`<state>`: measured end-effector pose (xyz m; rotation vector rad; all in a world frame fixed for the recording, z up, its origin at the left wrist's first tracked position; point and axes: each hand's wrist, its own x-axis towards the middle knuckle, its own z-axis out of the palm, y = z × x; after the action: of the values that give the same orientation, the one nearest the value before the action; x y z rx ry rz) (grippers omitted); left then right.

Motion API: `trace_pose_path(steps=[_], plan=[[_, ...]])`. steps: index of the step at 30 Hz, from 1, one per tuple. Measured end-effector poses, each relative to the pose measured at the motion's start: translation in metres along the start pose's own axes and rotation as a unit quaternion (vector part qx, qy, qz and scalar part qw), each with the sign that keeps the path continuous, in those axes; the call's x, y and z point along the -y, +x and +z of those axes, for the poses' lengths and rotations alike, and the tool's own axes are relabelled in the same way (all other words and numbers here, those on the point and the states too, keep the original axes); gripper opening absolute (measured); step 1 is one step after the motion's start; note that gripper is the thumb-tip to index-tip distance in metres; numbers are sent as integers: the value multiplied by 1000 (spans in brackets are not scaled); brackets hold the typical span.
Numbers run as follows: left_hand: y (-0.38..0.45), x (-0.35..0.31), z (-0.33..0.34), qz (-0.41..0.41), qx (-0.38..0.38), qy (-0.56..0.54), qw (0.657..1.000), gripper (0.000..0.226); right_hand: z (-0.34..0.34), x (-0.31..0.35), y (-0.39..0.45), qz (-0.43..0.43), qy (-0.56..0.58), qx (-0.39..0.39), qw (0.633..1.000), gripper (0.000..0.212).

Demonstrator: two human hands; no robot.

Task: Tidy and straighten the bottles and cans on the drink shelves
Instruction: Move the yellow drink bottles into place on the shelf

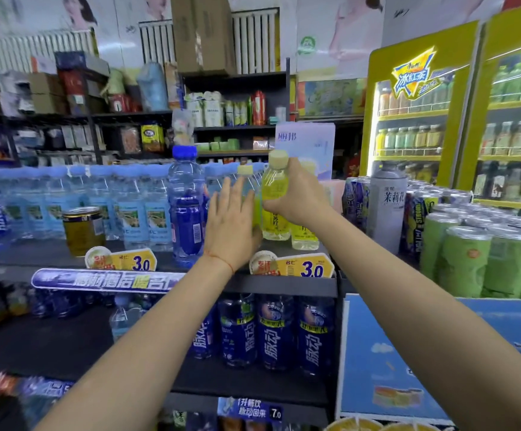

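The right hand [296, 194] grips a yellow bottle [275, 200] just below its cap. Beside it, the left hand [232, 225], fingers straight, seemingly touches a second yellow-capped bottle [246, 185].

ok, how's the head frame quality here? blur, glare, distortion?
Head view: sharpest in the middle, on the yellow bottle that the right hand grips and on the left hand; the left edge and lower-left corner smear badly, so labels there are unreadable; wide-angle bending tilts the lit cooler at the right; the cooler's bright interior blooms somewhat; no harsh shadows.
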<state>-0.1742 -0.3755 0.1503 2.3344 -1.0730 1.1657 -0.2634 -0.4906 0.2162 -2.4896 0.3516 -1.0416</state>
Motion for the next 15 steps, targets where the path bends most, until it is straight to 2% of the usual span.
trace_pose_path(steps=[3,6,9,15], plan=[[-1,8,9,5,31,56,998,79,13,-3,-1,-8,-38,6,999,65],[1,9,12,9,22,53,998,77,18,-9,0,-8,-49,17,999,73],[3,8,15,10,22,43,999,77,18,-11,5,-9,-27,28,999,71],[4,9,25,14,5,64,998,86,15,-14,19,-10,-59,75,995,76]])
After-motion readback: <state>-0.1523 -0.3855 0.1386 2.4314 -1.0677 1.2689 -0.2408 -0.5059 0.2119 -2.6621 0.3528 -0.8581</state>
